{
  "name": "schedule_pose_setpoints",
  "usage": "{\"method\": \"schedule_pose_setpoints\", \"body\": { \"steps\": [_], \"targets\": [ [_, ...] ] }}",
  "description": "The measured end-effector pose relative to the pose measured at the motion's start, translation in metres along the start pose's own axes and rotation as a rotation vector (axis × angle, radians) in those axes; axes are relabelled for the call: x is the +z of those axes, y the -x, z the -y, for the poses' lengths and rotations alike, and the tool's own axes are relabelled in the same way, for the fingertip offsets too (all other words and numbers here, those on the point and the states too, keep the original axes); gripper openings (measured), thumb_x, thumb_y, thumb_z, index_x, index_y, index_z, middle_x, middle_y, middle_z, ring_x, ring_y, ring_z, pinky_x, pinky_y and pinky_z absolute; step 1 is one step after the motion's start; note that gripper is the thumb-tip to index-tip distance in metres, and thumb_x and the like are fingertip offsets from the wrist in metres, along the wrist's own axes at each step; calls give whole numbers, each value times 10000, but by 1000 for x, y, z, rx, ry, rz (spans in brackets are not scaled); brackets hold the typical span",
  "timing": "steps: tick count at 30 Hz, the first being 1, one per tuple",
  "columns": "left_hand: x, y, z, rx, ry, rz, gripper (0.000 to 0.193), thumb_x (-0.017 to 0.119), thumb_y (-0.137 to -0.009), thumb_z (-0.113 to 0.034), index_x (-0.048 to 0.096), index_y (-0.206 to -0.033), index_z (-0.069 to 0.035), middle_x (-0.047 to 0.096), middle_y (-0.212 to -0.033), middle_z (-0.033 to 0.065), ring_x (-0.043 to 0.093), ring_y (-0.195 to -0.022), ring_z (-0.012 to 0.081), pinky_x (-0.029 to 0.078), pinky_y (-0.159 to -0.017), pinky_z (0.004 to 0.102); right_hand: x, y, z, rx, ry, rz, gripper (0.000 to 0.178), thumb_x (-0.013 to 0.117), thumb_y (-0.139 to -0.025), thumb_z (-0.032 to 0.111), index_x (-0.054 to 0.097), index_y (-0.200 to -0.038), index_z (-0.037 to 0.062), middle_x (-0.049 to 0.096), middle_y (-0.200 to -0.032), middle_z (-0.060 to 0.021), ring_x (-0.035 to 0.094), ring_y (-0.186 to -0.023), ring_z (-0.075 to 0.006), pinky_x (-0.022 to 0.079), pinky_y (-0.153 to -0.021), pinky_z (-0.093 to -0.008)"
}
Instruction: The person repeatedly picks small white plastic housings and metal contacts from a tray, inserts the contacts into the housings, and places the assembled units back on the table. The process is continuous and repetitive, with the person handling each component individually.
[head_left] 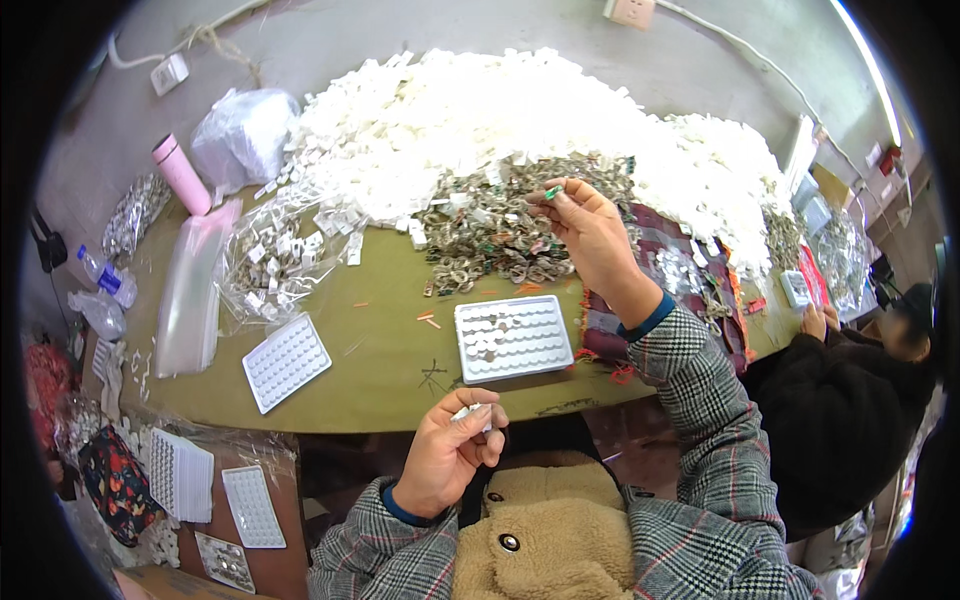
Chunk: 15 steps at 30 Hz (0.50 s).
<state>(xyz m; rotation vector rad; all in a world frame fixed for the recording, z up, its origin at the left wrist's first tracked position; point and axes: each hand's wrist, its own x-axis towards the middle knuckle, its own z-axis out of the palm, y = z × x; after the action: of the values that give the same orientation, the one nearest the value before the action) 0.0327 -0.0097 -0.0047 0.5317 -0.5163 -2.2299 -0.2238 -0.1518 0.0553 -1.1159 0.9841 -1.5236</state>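
My left hand (445,455) is closed at the near edge of the table, pinching a small white plastic piece (474,414). Farther out, my right hand (592,225) is raised over a heap of small circuit parts with looped wires (490,235). Between its thumb and fingertips sits a small green circuit piece (552,193). A white tray with rows of round pockets (540,345) lies between my hands, and small pieces fill part of its left side. Behind the parts heap rises a large pile of white plastic casings (440,110).
A second pocketed tray (287,362) lies to the left. Beyond it are a clear bag of white pieces (275,255), plastic sleeves (195,300) and a pink bottle (182,174). Stacked trays (181,475) stand at lower left. Another person (835,420) works at the right.
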Motion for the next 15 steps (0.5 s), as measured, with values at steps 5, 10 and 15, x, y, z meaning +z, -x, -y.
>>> {"method": "schedule_pose_setpoints", "body": {
  "steps": [5,10,15],
  "targets": [
    [22,5,6,71,-171,-26,148,576,-973,-84,593,-1094,0,646,-917,114,620,-660,144,505,-528,241,-7,62,22,-15,-408,84,161,449,-1043,142,498,-1183,80,586,-969,-78,594,-867,-194,499,-877,-337],
    [35,4,17,336,-555,-83,142,622,-937,-41,612,-1069,10,641,-875,104,574,-595,109,470,-507,219,3,175,9,282,-599,242,199,432,-1053,191,478,-1219,92,521,-909,-58,414,-613,-87,450,-685,-315],
    [47,5,28,241,-673,-33,167,662,-916,-38,645,-1072,20,632,-810,44,540,-582,68,441,-507,194,8,214,-3,448,-639,392,310,499,-1035,177,472,-1314,46,517,-809,-26,376,-591,-64,395,-615,-235]
  ]
}}
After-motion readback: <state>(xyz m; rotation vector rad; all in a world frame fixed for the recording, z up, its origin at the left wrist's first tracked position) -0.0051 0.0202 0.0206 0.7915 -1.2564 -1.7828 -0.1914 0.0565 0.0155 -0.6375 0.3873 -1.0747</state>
